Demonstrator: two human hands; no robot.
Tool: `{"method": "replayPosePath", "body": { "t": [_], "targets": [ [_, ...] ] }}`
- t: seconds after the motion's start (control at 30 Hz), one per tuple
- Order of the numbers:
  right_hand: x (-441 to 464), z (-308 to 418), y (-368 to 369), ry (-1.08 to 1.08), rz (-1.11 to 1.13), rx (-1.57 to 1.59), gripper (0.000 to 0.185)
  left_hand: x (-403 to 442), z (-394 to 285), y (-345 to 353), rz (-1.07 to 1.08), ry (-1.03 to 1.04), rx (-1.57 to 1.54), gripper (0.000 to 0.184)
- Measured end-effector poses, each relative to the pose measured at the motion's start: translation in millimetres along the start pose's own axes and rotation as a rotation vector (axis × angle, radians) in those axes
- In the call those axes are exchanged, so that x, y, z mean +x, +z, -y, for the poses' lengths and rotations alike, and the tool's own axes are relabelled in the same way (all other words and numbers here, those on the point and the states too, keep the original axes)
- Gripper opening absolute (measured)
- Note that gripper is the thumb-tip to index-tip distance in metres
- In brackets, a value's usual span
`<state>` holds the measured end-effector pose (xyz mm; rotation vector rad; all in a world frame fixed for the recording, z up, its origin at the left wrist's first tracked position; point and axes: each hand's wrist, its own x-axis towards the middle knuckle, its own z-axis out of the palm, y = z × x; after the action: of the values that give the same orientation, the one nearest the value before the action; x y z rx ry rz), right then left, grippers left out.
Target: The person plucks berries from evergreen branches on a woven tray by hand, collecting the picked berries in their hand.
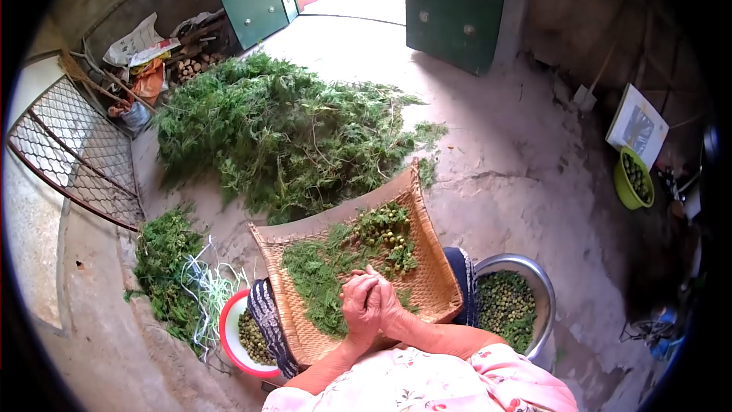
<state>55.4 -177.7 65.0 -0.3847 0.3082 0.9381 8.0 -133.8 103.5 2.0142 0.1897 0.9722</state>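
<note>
A woven basket tray point(442, 278) rests across my lap. My left hand point(360, 301) and my right hand point(387, 307) are pressed together over its near middle, fingers closed against each other; whatever may lie between them is hidden. Feathery green sprigs point(313, 282) cover the tray's left and centre. Toward its far right lies a heap of small round yellow-green fruits point(390, 238) mixed with leaves. Beside my right leg stands a metal basin point(544, 282) with many such fruits and leaves. By my left leg a red-rimmed white bowl point(231, 328) holds more fruits.
A large pile of green branches point(282, 130) lies on the floor ahead. A smaller pile point(168, 259) and pale plastic strings point(210, 297) are at left, near a metal grille point(84, 152). Green doors point(457, 15) stand open. A yellow-green basin point(624, 191) is at right.
</note>
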Motion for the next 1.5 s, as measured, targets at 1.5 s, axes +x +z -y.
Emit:
{"method": "replayPosePath", "body": {
  "t": [1.5],
  "targets": [
    [-181.6,174.9,-187.3,-0.846,-0.537,-0.906,0.038,-45.6,46.6,-5.5,0.871,0.235,-0.007,0.018]
  ]
}}
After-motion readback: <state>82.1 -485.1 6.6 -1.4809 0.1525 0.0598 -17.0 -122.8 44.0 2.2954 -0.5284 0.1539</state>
